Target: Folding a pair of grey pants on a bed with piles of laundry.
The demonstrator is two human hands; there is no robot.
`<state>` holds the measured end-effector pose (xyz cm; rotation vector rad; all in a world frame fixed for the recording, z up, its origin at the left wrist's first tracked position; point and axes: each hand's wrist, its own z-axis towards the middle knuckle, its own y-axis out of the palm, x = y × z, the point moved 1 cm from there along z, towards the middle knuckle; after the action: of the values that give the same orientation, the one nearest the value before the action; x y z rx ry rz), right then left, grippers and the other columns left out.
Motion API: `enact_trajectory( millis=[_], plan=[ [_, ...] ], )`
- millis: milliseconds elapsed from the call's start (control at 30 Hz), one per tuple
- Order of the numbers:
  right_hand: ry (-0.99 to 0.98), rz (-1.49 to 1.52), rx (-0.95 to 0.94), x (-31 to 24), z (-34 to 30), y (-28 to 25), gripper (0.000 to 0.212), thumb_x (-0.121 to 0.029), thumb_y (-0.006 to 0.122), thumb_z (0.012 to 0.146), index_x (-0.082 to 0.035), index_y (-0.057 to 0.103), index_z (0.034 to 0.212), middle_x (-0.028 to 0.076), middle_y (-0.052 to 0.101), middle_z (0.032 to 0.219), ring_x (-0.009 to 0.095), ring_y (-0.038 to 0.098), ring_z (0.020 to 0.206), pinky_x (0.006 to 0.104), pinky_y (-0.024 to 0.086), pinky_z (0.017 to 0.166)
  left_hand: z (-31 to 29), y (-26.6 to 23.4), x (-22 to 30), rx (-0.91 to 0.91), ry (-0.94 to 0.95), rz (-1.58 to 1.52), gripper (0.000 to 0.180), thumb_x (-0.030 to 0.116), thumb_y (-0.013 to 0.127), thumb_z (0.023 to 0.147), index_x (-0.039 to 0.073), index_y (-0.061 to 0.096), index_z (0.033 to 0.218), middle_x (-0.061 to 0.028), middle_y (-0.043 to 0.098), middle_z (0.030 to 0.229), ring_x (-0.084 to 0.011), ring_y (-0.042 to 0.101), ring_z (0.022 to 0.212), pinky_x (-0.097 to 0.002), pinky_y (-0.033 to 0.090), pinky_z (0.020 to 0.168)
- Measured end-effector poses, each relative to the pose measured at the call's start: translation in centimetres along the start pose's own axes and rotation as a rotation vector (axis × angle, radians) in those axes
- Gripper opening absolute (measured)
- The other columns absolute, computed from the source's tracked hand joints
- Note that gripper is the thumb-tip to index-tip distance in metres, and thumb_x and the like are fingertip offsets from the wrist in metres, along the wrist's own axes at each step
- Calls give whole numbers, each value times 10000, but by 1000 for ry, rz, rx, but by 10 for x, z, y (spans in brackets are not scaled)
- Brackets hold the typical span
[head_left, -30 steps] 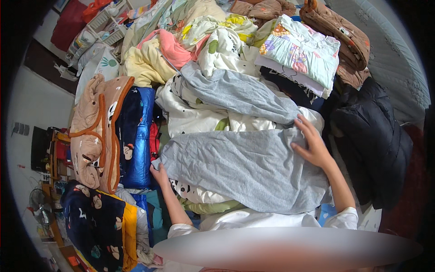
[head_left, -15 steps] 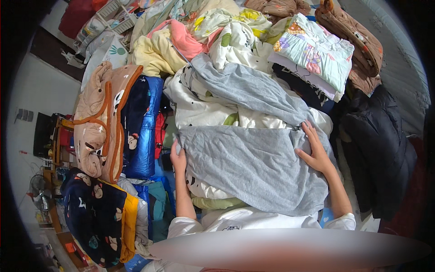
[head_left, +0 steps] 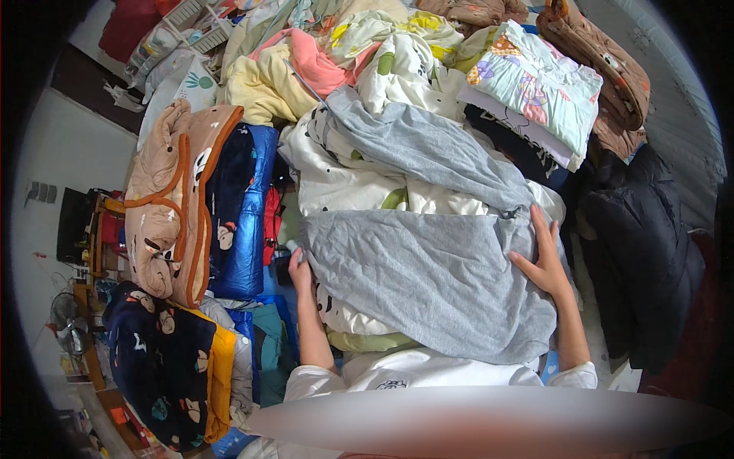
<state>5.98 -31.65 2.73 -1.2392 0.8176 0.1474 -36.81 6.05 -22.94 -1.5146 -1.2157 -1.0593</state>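
A grey knit garment lies spread in front of me over a pile of white patterned cloth. One long, narrow part of it runs slantwise across the pile behind the main piece. At its left edge my left hand is closed, with a small grey bit of cloth showing at the fingertips. My right hand rests on the garment's right side, thumb and fingers spread apart. Behind the garment, white cloth with dark spots and green patches shows through.
To the left stand a folded tan blanket with orange trim, a shiny blue padded piece and a navy patterned blanket. A stack of folded clothes sits at the far right, near a black padded jacket. Yellow cloth lies behind.
My right hand has slid slightly right and points more upward. My left hand has dropped slightly, its fingers drawn together at the garment's edge. The garment lies almost the same.
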Motion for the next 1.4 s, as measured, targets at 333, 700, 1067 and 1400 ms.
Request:
enact_trajectory(
  millis=[333, 700, 1067, 1400],
  plan=[
    [219, -106, -93, 1, -40, -2, 1006, -472, 705, 732, -38, 183, 1474, 160, 143, 1544, 302, 78, 1440, 528, -47, 1123, -30, 19, 38, -91, 137, 894, 425, 263, 442, 897, 6, 531, 1223, -285, 589, 1129, -443, 555, 1045, -479, 431, 887],
    [195, -130, -84, 5, -38, 5, 1004, -482, 701, 735, -42, 185, 1475, 156, 130, 1547, 297, 65, 1442, 520, -49, 1126, -32, -2, 14, -3, 133, 557, 489, 318, 492, 891, 87, 453, 1321, -269, 555, 1216, -414, 538, 1122, -401, 410, 951],
    [192, -84, -99, 6, -37, 5, 998, -475, 697, 737, -46, 182, 1477, 160, 135, 1546, 300, 64, 1442, 512, -50, 1128, -35, -24, 24, 92, 163, 688, 352, 299, 639, 827, 30, 664, 1051, -191, 677, 960, -307, 657, 867, -359, 491, 764],
    [219, -84, -107, 10, -43, 1, 1011, -458, 723, 708, -67, 199, 1479, 143, 141, 1550, 306, 78, 1440, 522, -30, 1127, -59, -20, 30, 17, 274, 514, 260, 147, 603, 853, -28, 651, 1040, -148, 683, 858, -185, 640, 749, -302, 492, 704]
  ],
)
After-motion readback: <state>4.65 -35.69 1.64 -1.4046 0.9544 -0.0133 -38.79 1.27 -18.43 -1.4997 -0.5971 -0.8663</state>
